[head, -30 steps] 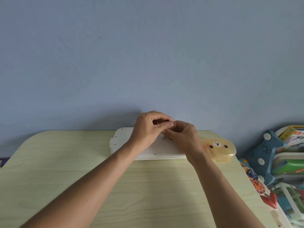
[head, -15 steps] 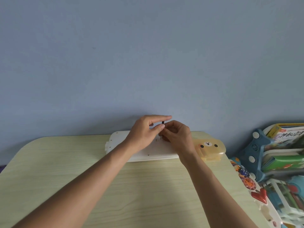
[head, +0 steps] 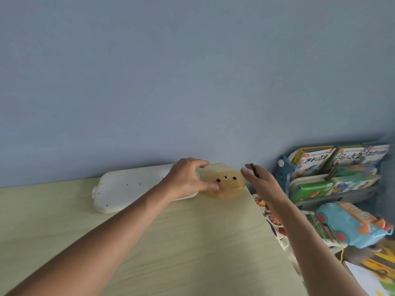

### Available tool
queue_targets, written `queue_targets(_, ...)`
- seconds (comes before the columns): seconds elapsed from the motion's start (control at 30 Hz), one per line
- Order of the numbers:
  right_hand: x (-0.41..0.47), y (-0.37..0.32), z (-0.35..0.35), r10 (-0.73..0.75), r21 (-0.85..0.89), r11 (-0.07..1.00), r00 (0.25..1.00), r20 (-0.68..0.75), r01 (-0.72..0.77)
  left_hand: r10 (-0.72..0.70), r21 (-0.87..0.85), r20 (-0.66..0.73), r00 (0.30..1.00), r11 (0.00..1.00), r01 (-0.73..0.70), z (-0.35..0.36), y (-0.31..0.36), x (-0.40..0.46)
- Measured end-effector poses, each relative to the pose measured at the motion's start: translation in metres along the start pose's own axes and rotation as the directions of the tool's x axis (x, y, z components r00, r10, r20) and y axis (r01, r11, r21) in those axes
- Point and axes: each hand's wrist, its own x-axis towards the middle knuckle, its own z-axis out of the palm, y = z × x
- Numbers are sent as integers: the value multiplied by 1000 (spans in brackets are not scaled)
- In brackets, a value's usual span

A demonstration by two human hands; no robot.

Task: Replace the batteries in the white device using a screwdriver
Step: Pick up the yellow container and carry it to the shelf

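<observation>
The white device (head: 128,190) lies flat at the far edge of the wooden table (head: 171,242), its back side up with small screw holes showing. A translucent yellow bear-face box (head: 226,185) sits at its right end. My left hand (head: 188,178) is curled around the left side of that box, thumb and fingers touching it. My right hand (head: 260,182) hovers just right of the box, past the table's corner, holding a thin black screwdriver (head: 254,170) that sticks up from its fingers. No batteries are visible.
The blue wall stands right behind the table. Off the table's right edge a blue rack (head: 333,178) holds picture books, with a light-blue toy (head: 352,227) and other toys on the floor below.
Both hands left the middle of the white device and moved right. My left hand now grips the bear-face box; my right hand pulled away right with the screwdriver. The view also swung right.
</observation>
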Motion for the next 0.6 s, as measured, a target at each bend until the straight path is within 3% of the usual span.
queue_targets(0.13, -3, 23, -5, 69, -131, 990, 996, 62, -61, -49, 162, 63, 997, 986, 38, 11, 9, 9)
queue_targets(0.33, 4, 40, 4, 42, 1, 999, 993, 113, -43, -25, 313, 34, 999, 950, 13, 24, 0, 22)
queue_targets(0.47, 10, 41, 10, -23, -9, 1000, 999, 31, 23, 0, 236, -3, 1000, 972, 1, 26, -4, 25)
queue_targets(0.6, 14, 13, 2, -52, 61, 997, 999, 2, 52, -8, -124, -1, 1000, 992, 8, 5, 4, 28)
